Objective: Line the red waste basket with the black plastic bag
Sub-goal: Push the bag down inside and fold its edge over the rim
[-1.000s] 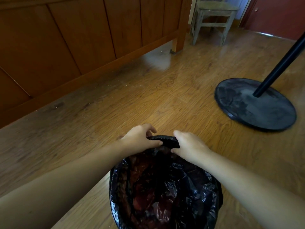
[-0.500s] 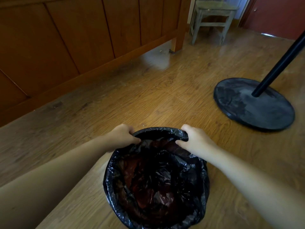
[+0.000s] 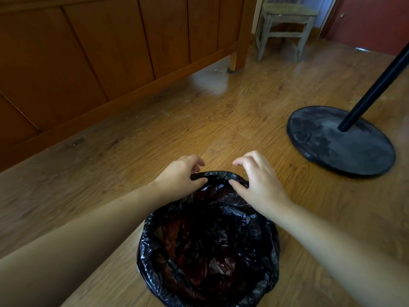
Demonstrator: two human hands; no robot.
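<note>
A black plastic bag [image 3: 208, 247] lies inside the waste basket on the wooden floor, its edge folded over the whole rim; the basket's red shows dimly through the plastic at the bottom. My left hand [image 3: 181, 176] pinches the bag's edge at the far rim, thumb inside and fingers curled outside. My right hand [image 3: 256, 180] is at the same far rim just to the right, thumb on the plastic and fingers spread above it.
A black round stand base [image 3: 340, 142] with a slanted pole sits on the floor to the right. A wooden panelled bed frame [image 3: 93, 58] runs along the left. A grey wooden stool [image 3: 285, 25] stands at the back.
Both hands moved from the sides of the far rim towards each other at its middle. The right hand's fingers lifted and spread.
</note>
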